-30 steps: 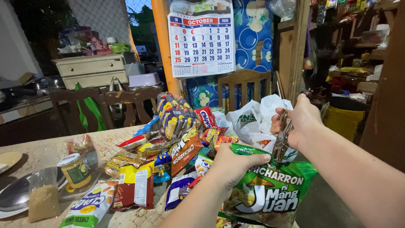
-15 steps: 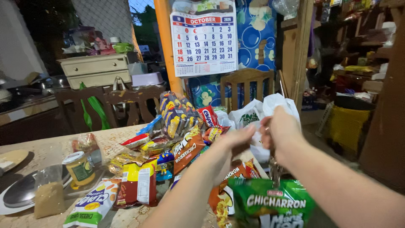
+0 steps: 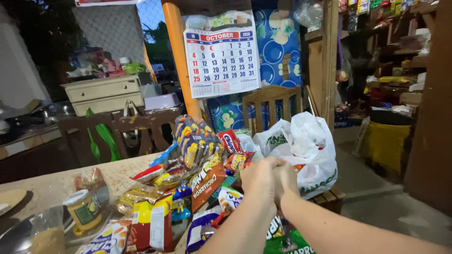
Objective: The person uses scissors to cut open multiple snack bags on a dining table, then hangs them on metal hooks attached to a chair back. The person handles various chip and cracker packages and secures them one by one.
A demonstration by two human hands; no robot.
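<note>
Both hands have come together since half a second ago, when they were apart above a green snack bag; now the left hand (image 3: 258, 178) and right hand (image 3: 286, 179) press against each other in front of the chest, fingers curled narrow. Whether they pinch anything between them cannot be told. The green snack bag (image 3: 286, 244) has dropped almost out of view and only its top edge shows at the bottom, just under the wrists, with a thin metal tool (image 3: 287, 237) hanging near it.

Going left to right: a clear plastic bag of brown powder (image 3: 47, 237) sits at the lower left on a speckled table (image 3: 120, 167), beside a small glass jar (image 3: 84, 209) with a pale lid. Next lies a heap of snack packets (image 3: 193, 160), glossy crinkled foil in red, yellow, orange and blue, some flat, some puffed, one tall bundle standing upright. Behind it hangs a paper wall calendar (image 3: 221, 59) on an orange post (image 3: 181, 51). Right of the hands slumps a soft white plastic shopping bag (image 3: 306, 146), wrinkled, in front of a wooden chair (image 3: 270, 106). Farther right are dim wooden shelves (image 3: 400, 47) of goods.

As a judgement: the green bag looks barely supported, so it could slip to the floor if the grip loosens, and the slick packets at the table edge could slide off if an arm brushes them.
</note>
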